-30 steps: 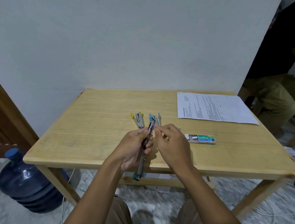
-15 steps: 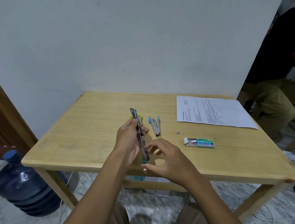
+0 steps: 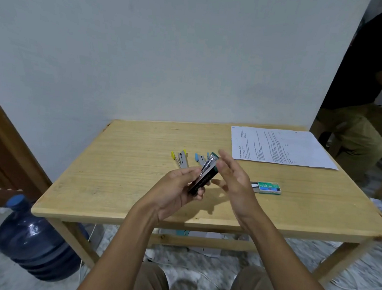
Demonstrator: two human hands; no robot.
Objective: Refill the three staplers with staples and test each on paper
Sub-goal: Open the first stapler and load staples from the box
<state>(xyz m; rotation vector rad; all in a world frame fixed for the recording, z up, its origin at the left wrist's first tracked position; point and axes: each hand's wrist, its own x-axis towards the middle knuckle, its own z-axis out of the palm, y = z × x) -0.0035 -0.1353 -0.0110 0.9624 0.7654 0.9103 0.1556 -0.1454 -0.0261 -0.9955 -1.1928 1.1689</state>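
Note:
My left hand (image 3: 177,188) grips a dark stapler with a teal tip (image 3: 206,175), folded together and tilted up over the middle of the wooden table (image 3: 119,161). My right hand (image 3: 233,181) hovers just right of it with fingers spread, holding nothing. A yellow-tipped stapler (image 3: 180,159) lies opened flat on the table beyond my left hand. Beside it a blue-tipped stapler (image 3: 200,158) lies partly hidden by the held one. A green box of staples (image 3: 268,188), slid partly open, rests to the right. Printed paper (image 3: 280,147) lies at the far right corner.
A white wall stands right behind the table. A blue water jug (image 3: 34,239) sits on the floor at the left, by a wooden door. Another person sits on a chair (image 3: 358,127) beyond the table's right side. Cables run across the floor underneath.
The teal-tipped stapler, stretched open before, is now folded together in my left hand. My right hand let go of its lower end and rose beside it with fingers apart.

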